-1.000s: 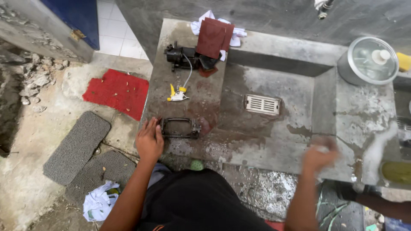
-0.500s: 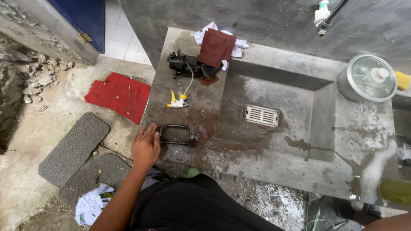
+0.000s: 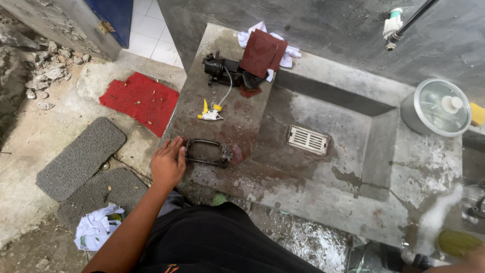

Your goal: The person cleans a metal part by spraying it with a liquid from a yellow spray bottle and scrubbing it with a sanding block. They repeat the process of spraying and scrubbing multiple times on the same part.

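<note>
The concrete counter (image 3: 232, 121) carries a black metal frame (image 3: 204, 152) near its front edge, long axis running left to right. The left hand (image 3: 168, 163) lies flat, fingers loosely spread, touching the frame's left end. The right hand is barely visible; its grip cannot be told.

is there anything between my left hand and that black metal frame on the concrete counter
Nothing visible. The left hand already rests against the left end of the black frame, fingers touching it, on the wet counter.
</note>
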A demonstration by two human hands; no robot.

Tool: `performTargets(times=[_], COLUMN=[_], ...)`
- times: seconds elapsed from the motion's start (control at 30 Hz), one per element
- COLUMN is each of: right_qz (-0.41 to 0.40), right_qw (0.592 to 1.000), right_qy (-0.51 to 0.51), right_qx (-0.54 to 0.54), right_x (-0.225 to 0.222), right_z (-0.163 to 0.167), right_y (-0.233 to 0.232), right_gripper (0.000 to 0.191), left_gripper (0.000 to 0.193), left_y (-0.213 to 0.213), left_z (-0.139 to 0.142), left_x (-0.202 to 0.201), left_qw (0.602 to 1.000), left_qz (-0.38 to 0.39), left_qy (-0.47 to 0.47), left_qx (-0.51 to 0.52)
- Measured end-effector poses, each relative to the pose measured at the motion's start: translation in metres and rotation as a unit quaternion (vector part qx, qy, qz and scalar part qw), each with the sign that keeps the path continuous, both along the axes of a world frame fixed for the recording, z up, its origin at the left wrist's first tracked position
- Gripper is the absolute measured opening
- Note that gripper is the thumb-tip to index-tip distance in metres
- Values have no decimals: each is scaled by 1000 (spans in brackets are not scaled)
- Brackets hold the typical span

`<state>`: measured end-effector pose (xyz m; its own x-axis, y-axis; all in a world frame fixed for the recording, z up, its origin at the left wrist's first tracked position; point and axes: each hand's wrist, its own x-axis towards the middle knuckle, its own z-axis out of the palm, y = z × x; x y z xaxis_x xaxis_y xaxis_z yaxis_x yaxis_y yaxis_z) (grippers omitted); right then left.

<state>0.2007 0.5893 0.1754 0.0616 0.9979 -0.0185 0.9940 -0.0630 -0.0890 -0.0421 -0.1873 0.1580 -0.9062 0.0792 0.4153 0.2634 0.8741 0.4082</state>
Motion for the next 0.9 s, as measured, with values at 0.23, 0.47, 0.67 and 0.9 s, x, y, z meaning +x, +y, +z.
performTargets(times=[0.23, 0.47, 0.67, 0.9], right_qz=[72, 241, 487, 558], right_qw=[997, 962, 839, 730], right_qy=[2, 48, 191, 393], right_qx=[35, 117, 150, -27], right_x=[-26, -17, -91, -238], right_z=[14, 19, 12, 17], right_y=[-1, -9, -38, -213], right_gripper=[46, 34, 30, 33], left_gripper=[30, 29, 29, 32], left_y=[-5, -8, 15, 26], left_z=[-7, -8, -13, -11], left_x=[-2, -5, -28, -37], left_qw=[1000, 1000, 1000, 998], left_qz=[3, 7, -5, -12], left_qy=[4, -2, -27, -17], left_qx=[-12, -5, 5, 53])
